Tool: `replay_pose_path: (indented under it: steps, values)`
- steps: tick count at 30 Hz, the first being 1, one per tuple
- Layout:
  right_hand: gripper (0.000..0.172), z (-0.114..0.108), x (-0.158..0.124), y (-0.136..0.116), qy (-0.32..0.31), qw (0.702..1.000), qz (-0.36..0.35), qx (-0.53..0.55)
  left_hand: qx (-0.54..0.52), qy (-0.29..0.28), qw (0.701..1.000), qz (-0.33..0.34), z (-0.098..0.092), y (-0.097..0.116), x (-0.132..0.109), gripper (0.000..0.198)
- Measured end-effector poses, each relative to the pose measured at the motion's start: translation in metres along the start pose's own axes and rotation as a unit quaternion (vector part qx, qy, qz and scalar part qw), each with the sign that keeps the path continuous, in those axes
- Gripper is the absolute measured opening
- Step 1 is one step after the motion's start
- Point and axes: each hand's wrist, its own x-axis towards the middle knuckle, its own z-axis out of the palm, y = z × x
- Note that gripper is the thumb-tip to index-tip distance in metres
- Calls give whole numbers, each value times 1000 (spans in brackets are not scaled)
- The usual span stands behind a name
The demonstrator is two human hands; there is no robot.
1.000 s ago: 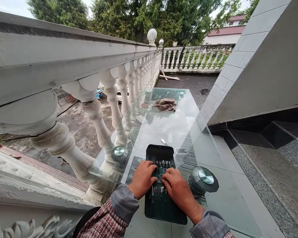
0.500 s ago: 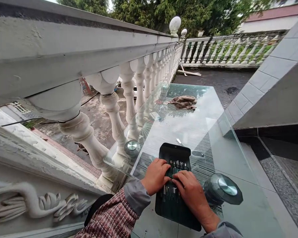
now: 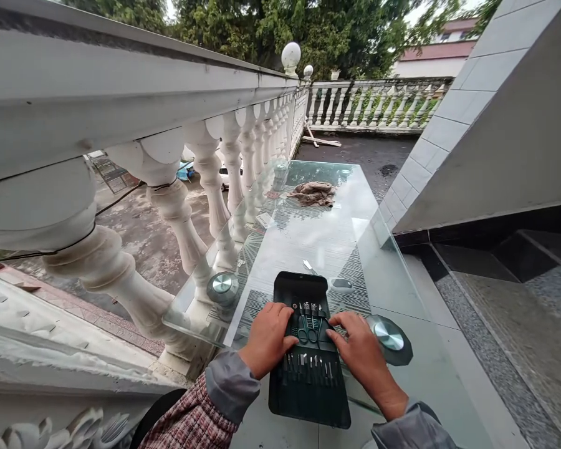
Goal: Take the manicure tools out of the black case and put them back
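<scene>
An open black manicure kit (image 3: 308,399) lies over the near part of the glass table. Small scissors (image 3: 308,330) with dark handles sit in its middle, below a row of nail clippers and other slim metal tools. Several more slim tools (image 3: 308,368) stand in slots in the lower half. My left hand (image 3: 268,337) is closed on the kit's left edge, thumb resting on the inside. At the right edge, the thumb and fingers of my right hand (image 3: 355,343) pinch the kit. A thin dark piece shows by those fingertips; its kind is unclear.
On the glass table (image 3: 402,305) lie a crumpled brown cloth (image 3: 312,194), a small metal-tipped tool (image 3: 308,266) and a dark oval item (image 3: 341,284). Round metal-topped supports (image 3: 222,284) show at the glass. A white balustrade (image 3: 168,206) runs along the left; steps (image 3: 509,312) lie right.
My right hand has moved from the kit's middle to its right edge, uncovering the scissors and lower tools. My left hand stays at the left edge. The camera view has turned right.
</scene>
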Motion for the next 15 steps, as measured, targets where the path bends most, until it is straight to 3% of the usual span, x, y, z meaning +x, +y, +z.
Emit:
replay_pose_path:
  steps: [8,15]
  values:
    - [4,-3,-1,-8,8,999,-14,-33,47,9,999,3,2,5,3,51]
    - [22,1,-8,-18,-11,999,3,-53,51,7,999,-4,3,5,4,49]
